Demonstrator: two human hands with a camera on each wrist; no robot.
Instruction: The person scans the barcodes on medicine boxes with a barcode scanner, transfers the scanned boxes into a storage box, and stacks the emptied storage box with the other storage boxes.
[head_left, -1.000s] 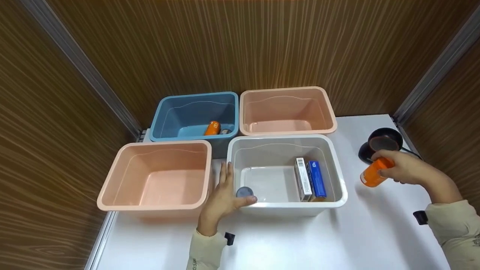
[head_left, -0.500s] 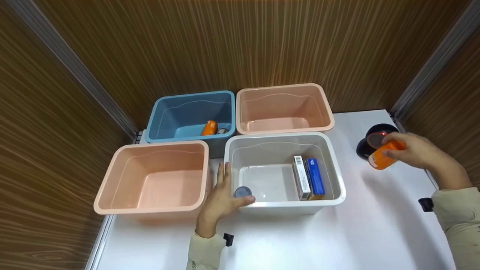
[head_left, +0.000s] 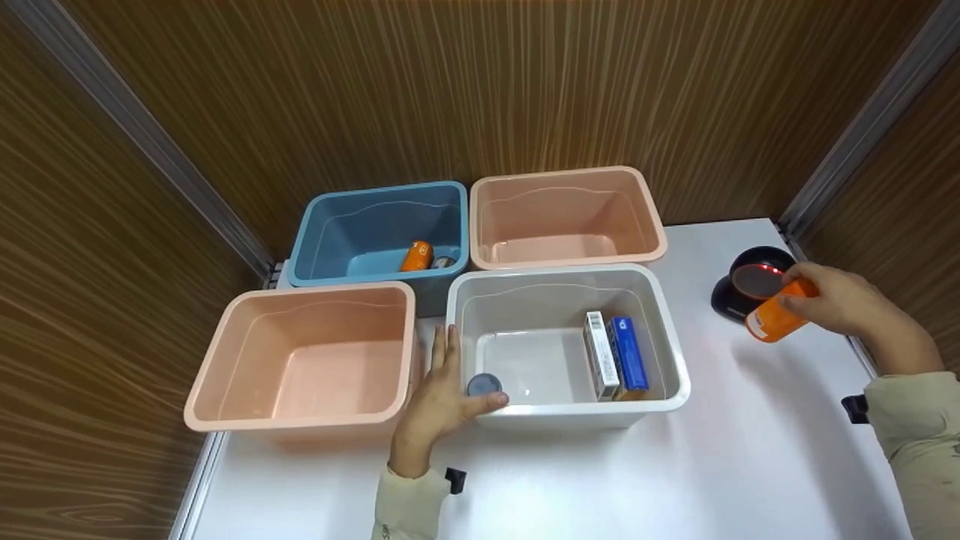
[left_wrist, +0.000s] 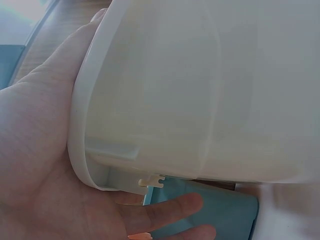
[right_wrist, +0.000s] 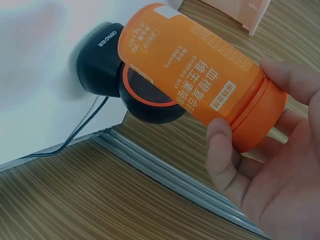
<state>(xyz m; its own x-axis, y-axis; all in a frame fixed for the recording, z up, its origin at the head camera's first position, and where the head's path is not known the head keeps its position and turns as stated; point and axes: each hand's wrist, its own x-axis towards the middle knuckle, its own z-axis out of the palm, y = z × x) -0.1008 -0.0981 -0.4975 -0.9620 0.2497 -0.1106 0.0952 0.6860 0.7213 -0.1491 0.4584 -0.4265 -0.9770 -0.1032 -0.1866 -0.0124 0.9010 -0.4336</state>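
An orange supplement bottle (right_wrist: 195, 70) with a screw cap is tilted in my right hand (head_left: 836, 300); thumb and fingers grip it at the cap end. In front of it a black barcode scanner (head_left: 739, 289) stands on the table, a red light glowing at its round window. My left hand (head_left: 442, 397) rests on the near left corner of the white bin (head_left: 570, 411), thumb over the rim and fingers extended along the outside. Inside that bin a grey round lid (head_left: 484, 385) shows near my thumb. A white box (head_left: 601, 356) and a blue box (head_left: 630, 352) stand at its right side.
Left of the white bin is a peach bin (head_left: 300, 424). Behind stand a blue bin (head_left: 360, 283), with an orange can (head_left: 417, 256) and a small grey can (head_left: 442, 262), and another peach bin (head_left: 566, 264). Wood-grain panels enclose the table.
My right hand has moved the bottle up and to the right, close before the scanner, whose red light has come on. My left hand stays on the bin's corner.
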